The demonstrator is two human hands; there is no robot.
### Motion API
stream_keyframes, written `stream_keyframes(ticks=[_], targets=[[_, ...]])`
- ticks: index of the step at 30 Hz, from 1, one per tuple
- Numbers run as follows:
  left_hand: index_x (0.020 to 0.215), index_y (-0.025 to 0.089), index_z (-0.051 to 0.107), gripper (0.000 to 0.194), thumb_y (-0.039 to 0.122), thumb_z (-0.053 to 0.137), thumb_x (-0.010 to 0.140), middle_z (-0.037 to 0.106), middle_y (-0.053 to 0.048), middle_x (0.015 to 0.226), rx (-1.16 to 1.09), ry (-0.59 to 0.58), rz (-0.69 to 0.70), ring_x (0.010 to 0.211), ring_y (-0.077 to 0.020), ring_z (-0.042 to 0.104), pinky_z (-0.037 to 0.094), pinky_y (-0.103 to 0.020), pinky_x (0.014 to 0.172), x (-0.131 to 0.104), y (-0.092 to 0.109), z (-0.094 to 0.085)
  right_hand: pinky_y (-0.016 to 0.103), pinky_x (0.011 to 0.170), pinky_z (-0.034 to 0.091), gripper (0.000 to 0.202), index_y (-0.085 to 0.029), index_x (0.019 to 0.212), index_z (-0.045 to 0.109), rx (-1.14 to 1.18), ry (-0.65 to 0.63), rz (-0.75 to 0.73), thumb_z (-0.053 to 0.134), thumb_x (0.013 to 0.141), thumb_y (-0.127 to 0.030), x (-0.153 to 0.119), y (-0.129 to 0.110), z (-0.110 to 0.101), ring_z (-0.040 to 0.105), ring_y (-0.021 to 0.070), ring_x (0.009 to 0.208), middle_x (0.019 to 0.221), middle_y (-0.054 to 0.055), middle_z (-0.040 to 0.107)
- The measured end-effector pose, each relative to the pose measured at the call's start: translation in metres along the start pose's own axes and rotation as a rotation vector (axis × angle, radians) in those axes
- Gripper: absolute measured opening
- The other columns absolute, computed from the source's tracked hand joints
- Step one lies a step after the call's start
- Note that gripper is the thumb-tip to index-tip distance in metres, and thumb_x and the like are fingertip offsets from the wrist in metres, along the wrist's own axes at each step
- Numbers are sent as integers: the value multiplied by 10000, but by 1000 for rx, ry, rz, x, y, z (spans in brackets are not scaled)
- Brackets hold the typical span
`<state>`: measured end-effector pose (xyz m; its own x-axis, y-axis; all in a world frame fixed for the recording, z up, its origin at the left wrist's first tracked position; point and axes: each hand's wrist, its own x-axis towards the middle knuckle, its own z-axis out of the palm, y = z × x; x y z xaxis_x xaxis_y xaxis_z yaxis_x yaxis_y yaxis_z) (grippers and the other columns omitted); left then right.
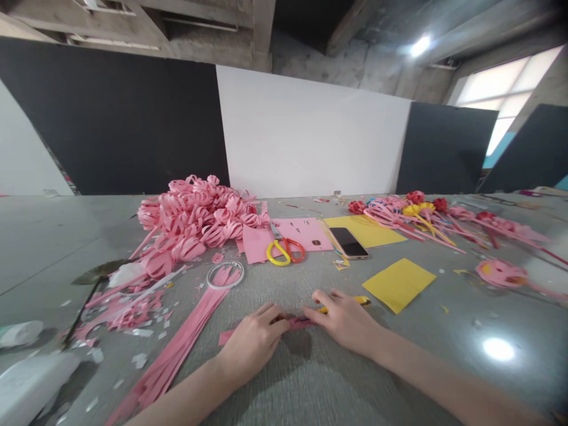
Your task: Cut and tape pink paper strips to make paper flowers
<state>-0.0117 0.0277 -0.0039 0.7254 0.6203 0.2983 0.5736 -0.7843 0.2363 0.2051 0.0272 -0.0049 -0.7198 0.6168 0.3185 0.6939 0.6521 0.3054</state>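
Observation:
My left hand (257,334) is closed on a pink paper strip (226,337), whose end sticks out to its left. Close to its fingertips, my right hand (344,319) is bent over a yellow and black utility knife (364,301). The knife's rear end pokes out past the knuckles, and its front lies along the strip between both hands. How the right fingers wrap round the handle is partly hidden. To the left rests a bundle of long pink paper strips (186,340), with a ring-shaped tape roll (225,276) over its far end.
Yellow-and-red-handled scissors (284,251) lie on pink paper (257,244), beside a phone (349,243). Yellow paper (399,285) lies right of my hands. Curled pink paper flowers (190,216) are heaped back left; more paper flowers (415,208) lie back right. Scraps surround a white bottle (21,334).

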Motion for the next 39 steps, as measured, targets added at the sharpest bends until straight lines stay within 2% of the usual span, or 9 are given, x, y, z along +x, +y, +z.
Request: stream_keyframes(ticks=[14,29,39], targets=[[813,177,573,215,63,393,784,540,-22,867,-3,-6,2,817,-142,482,431,-265,711,1,-6,4,265,607,317,222,-253,1005,523,45,19,-41,345,883,-205,5,4,2,427,103,584,939,41,485],[837,181,574,238,39,393,775,548,-20,909,-66,0,-7,856,-144,484,421,-271,746,0,-6,4,257,591,319,206,-268,988,532,35,-29,-37,364,875,-227,0,10,0,430,113,596,918,46,494],[821,182,576,246,29,391,769,548,-20,891,-78,19,-6,852,-138,486,421,-261,737,-1,-6,5,260,598,332,244,-251,977,563,50,-3,-51,342,883,-208,-1,12,-1,444,109,604,895,51,508]])
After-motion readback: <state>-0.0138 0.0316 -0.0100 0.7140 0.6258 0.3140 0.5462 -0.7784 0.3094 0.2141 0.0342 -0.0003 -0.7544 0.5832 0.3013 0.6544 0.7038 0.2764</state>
